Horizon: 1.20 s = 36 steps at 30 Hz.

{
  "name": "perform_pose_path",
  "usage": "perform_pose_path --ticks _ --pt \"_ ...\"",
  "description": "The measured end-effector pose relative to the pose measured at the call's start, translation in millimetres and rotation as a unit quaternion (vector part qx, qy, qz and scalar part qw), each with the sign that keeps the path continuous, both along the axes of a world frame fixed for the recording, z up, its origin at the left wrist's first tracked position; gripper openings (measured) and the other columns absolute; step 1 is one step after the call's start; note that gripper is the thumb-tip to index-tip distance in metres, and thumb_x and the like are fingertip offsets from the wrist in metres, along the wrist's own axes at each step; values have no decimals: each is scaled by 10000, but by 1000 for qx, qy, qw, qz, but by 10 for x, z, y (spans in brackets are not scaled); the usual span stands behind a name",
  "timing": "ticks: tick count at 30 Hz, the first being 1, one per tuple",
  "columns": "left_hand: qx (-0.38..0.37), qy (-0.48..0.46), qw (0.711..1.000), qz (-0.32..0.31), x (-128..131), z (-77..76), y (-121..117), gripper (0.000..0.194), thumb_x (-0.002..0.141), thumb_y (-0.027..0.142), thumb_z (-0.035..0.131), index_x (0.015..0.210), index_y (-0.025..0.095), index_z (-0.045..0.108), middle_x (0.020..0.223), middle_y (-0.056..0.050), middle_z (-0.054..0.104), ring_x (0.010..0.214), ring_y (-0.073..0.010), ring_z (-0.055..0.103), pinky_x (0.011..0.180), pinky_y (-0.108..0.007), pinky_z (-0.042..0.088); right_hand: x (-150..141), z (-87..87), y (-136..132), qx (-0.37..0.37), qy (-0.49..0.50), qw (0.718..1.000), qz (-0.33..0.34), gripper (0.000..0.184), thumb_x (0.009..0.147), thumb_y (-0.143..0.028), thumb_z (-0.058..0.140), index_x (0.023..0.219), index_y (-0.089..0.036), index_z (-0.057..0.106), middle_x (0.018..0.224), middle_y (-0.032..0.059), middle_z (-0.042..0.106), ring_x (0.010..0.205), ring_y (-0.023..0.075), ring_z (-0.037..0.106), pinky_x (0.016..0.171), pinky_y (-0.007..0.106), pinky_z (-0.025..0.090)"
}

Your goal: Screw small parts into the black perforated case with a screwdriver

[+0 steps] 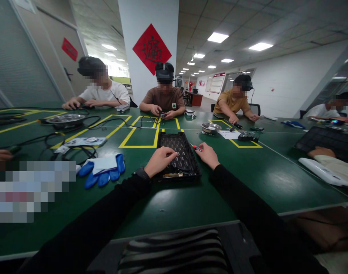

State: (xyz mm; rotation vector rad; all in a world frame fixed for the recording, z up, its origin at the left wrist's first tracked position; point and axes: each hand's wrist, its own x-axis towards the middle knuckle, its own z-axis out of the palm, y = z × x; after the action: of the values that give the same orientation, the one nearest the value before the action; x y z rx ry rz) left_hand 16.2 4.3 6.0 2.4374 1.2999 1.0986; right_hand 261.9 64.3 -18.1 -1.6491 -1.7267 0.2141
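Where the blue-and-white gloves (105,168) lie on the left, they seem placed to be out of the way of the bare hands. The left hand (160,160) reaches over the left side of a black case (193,163), probably to steady it; its fingers are loosely bent, and whether they grip anything cannot be told. The case lies flat, open side up, apparently for access, partly beneath that hand and just left of the right hand (209,156), which is closed around a red-and-black tool (195,148), seemingly for control.
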Motion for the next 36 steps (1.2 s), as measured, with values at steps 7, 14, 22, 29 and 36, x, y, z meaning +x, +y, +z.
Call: perform_pose_path --ticks 7,14,22,29,36 --pt "19 22 1000 -2 16 -11 -2 331 853 394 466 774 168 694 790 -43 677 767 -172 560 702 -273 399 214 146 156 88 610 787 24 275 615 -192 716 839 -175 556 623 -54 583 458 46 490 448 161 440" --pt "22 19 999 15 5 -3 19 322 846 389 474 773 171 699 785 -41 683 771 -175 571 704 -273 409 166 257 -10 -74 762 624 159 185 840 -326 491 732 -176 485 622 -16 617 350 24 386 330 139 358" --pt "26 -39 999 11 48 51 -26 213 804 336 549 811 179 692 814 -31 687 771 -165 586 722 -276 421 -229 102 -133 -117 663 695 253 158 806 -301 557 767 -158 502 601 19 643 306 11 299 307 141 245" --pt "27 -33 999 13 52 -3 -25 197 797 327 559 801 185 696 806 -29 685 763 -167 576 706 -280 417 -327 -38 -161 -66 647 724 230 184 789 -339 557 797 -171 484 567 16 637 284 18 278 302 152 179" --pt "9 -20 1000 8 49 -13 -31 195 788 329 569 797 188 703 807 -27 690 765 -168 582 716 -282 418 -321 -34 -146 -59 647 725 230 190 780 -344 560 792 -178 467 561 10 630 288 20 272 304 153 169"
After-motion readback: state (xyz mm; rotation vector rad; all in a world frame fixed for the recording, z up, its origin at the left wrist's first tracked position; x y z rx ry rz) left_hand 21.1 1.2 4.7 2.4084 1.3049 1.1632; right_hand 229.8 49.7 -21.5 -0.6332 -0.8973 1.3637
